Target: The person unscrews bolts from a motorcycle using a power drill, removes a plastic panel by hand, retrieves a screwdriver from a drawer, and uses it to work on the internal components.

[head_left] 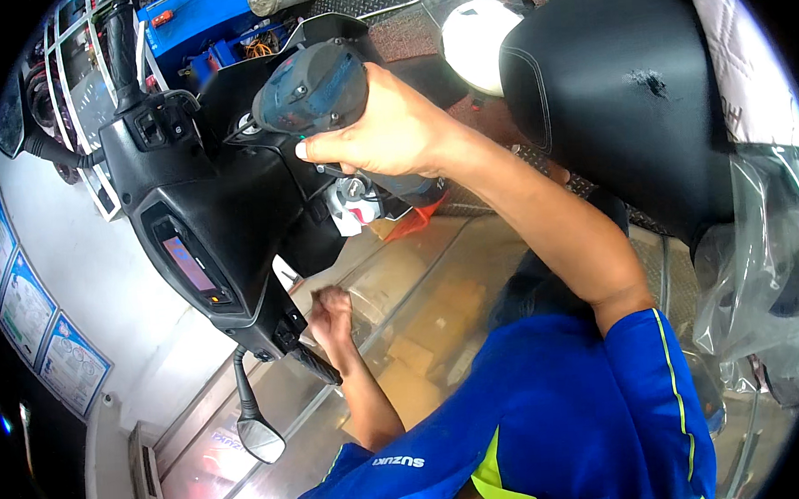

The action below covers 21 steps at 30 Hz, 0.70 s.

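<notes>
gripping power tool (314, 91) in right fingers (335, 148), open gap to seat edge (520, 76)

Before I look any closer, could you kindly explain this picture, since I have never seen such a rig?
There is no robot here: these are a person's bare hands, seen from a wide fisheye camera worn on the head, so straight edges bend toward the rim. The right hand grips a dark blue-green and black handheld power tool near the black plastic scooter front. The left hand, its fingers blurred, is beside the black tube-shaped handlebar grip; I cannot tell whether it holds anything. At the picture's right is the black padded seat, with clear, crinkled plastic sheeting by it.
</notes>
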Available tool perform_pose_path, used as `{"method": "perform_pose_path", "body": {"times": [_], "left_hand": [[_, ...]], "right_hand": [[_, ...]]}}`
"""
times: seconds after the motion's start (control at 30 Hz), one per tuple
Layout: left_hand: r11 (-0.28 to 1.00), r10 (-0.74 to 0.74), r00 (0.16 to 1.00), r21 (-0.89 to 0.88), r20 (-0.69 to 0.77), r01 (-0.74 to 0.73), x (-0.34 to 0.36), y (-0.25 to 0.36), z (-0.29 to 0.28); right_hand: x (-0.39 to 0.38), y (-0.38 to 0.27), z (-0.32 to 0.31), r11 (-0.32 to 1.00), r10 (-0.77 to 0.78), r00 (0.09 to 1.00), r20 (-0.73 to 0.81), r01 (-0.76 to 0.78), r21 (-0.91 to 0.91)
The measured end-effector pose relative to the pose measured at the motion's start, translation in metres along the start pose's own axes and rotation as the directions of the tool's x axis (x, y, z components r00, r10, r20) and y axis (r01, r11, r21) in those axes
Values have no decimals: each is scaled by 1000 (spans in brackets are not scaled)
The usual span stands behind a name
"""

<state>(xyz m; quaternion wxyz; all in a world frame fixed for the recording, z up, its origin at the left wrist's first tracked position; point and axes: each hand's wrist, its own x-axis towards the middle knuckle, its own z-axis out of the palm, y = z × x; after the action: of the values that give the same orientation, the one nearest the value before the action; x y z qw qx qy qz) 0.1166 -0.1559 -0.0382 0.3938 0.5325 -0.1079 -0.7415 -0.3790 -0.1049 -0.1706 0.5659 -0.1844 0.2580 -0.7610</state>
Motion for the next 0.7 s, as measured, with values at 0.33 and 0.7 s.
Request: {"method": "perform_pose_path", "body": {"times": [0.33,0.7], "left_hand": [[922,-74,995,377,-62,92,-108,-22,81],[872,172,947,490,-272,-18,-127,-87,108]], "right_hand": [[10,-3,-4,997,-69,997,-21,68,-41],[36,24,8,977,-199,980,-4,198,-72]]}}
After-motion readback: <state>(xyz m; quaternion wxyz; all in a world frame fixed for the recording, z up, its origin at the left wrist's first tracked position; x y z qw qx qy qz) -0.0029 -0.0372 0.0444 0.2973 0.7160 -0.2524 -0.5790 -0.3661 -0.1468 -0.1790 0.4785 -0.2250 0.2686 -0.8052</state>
